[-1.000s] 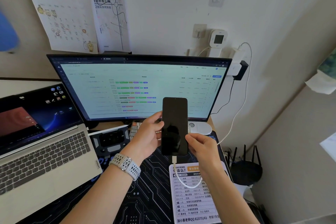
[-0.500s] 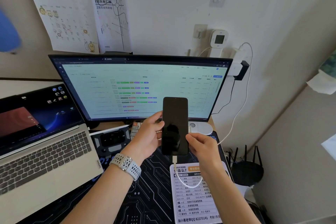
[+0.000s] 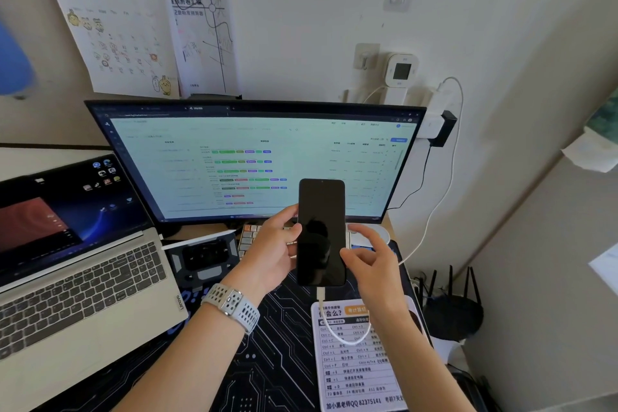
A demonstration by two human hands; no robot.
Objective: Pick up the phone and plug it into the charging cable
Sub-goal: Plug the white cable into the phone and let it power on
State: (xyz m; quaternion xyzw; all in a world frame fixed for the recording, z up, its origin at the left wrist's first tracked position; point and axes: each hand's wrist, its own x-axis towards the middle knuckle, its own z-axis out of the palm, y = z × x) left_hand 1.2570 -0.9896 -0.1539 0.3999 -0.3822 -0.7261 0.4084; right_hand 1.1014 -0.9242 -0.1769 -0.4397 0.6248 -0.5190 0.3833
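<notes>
A black phone (image 3: 321, 231) with a dark screen stands upright in front of the monitor, above the desk mat. My left hand (image 3: 272, 252), with a grey watch on the wrist, grips its left edge. A white charging cable (image 3: 347, 339) sits plugged into the phone's bottom edge, loops down over a shortcut card and runs up the wall to a white charger (image 3: 438, 110). My right hand (image 3: 371, 257) hovers just right of the phone with fingers spread, the thumb tip close to or touching the phone's right edge.
A wide monitor (image 3: 254, 160) stands behind the phone. An open laptop (image 3: 73, 271) fills the left. A small keyboard (image 3: 250, 237), a black gadget (image 3: 204, 259) and a white shortcut card (image 3: 357, 375) lie on the dark mat. A black router (image 3: 451, 311) sits off the desk at right.
My right hand has let go of the phone's lower right edge and opened, fingers now spread beside it. The phone stays upright in my left hand with the cable attached.
</notes>
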